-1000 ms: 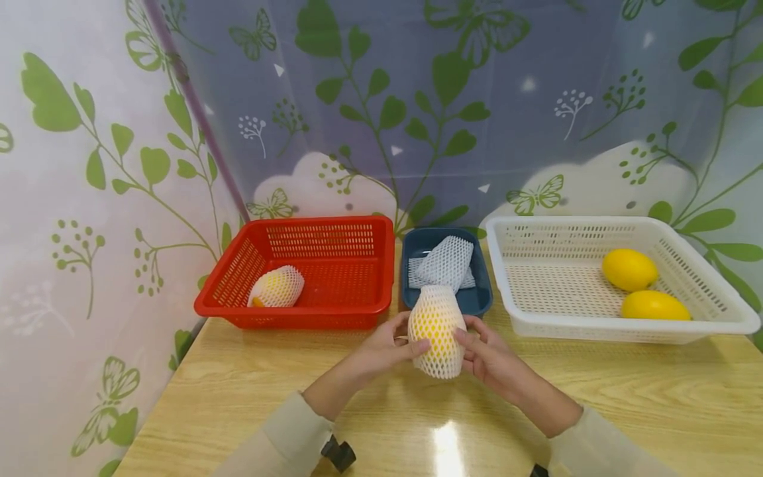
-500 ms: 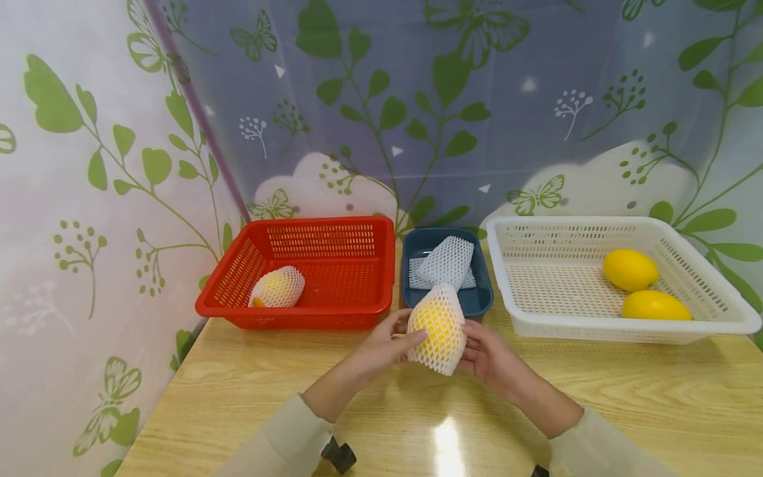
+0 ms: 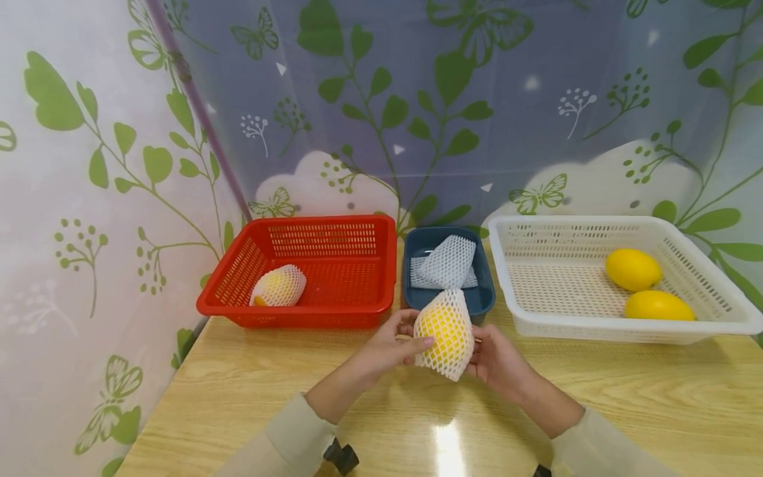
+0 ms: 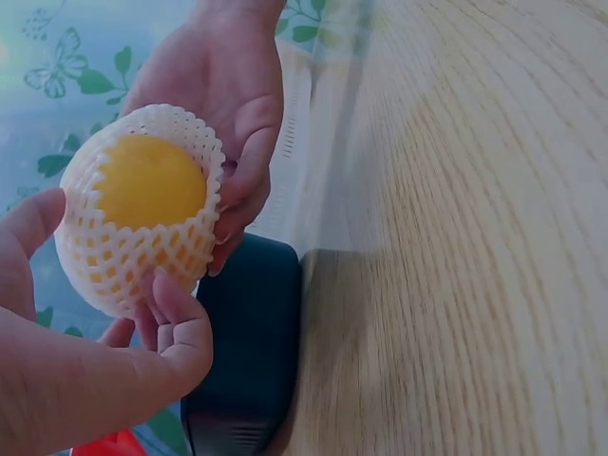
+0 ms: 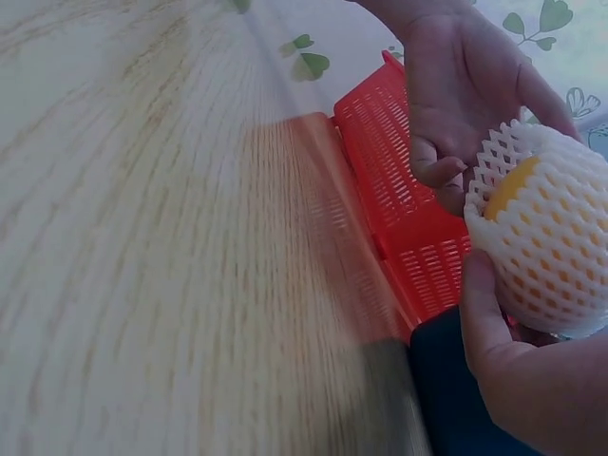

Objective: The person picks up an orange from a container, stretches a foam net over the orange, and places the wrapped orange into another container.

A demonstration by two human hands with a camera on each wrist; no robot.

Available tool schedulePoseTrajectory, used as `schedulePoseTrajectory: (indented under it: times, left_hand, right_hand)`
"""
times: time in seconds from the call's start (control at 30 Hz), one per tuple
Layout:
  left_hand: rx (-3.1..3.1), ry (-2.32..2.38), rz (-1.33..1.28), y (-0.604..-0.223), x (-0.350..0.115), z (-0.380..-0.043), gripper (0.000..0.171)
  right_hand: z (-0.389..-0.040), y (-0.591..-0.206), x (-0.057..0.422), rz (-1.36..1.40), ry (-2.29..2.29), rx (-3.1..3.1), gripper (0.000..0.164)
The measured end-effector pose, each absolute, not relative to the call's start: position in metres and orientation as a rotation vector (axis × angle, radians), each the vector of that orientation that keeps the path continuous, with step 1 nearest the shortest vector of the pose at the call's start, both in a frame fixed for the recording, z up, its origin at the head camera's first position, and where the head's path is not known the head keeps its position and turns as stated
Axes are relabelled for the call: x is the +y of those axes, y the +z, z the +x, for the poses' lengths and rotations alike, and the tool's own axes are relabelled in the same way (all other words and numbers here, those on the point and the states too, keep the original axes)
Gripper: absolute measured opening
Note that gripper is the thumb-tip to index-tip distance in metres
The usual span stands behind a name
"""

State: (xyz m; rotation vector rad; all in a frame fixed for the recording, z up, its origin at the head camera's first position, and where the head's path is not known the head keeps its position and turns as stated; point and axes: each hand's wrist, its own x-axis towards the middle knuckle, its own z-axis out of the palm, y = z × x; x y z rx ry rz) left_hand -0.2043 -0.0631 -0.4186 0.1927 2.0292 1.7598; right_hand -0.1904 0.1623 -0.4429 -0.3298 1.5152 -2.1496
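Note:
Over the front edge of the dark blue bin, both hands hold a yellow oval fruit [image 3: 446, 334] wrapped in a white foam net sleeve [image 4: 119, 261]. My left hand [image 3: 386, 348] grips its left side, thumb across the front. At the fruit's right side is my right hand [image 3: 502, 361], its fingers curled against the net. One end of the sleeve gapes in the left wrist view, baring yellow skin. The blue bin [image 3: 485, 306] holds more white foam nets [image 3: 450, 260].
A red basket [image 3: 334, 317] on the left contains one netted yellow fruit [image 3: 280, 286]. To the right, a white basket [image 3: 602, 328] has two bare yellow fruits [image 3: 658, 306] in it. A patterned curtain [image 3: 357, 132] hangs behind the wooden table [image 3: 286, 361].
The netted fruit has turned and tilted between the hands and shifted slightly right. My right thumb, earlier on the front of the net, has slid back to its side.

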Motion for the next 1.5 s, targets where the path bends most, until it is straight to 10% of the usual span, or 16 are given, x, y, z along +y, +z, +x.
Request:
schedulePoseTrajectory:
  times: [0.7,1.5]
  left_hand:
    - [1.460,1.814,0.243,-0.436,-0.072,-0.212,0.053]
    - [1.349,1.970,0.278,-0.405,-0.082,-0.212,0.056]
  right_hand:
    - [-0.183,-0.427,0.151,-0.105,-1.930,1.923,0.058]
    - [-0.196,-0.396,0.147,-0.088,-2.086,1.957,0.045]
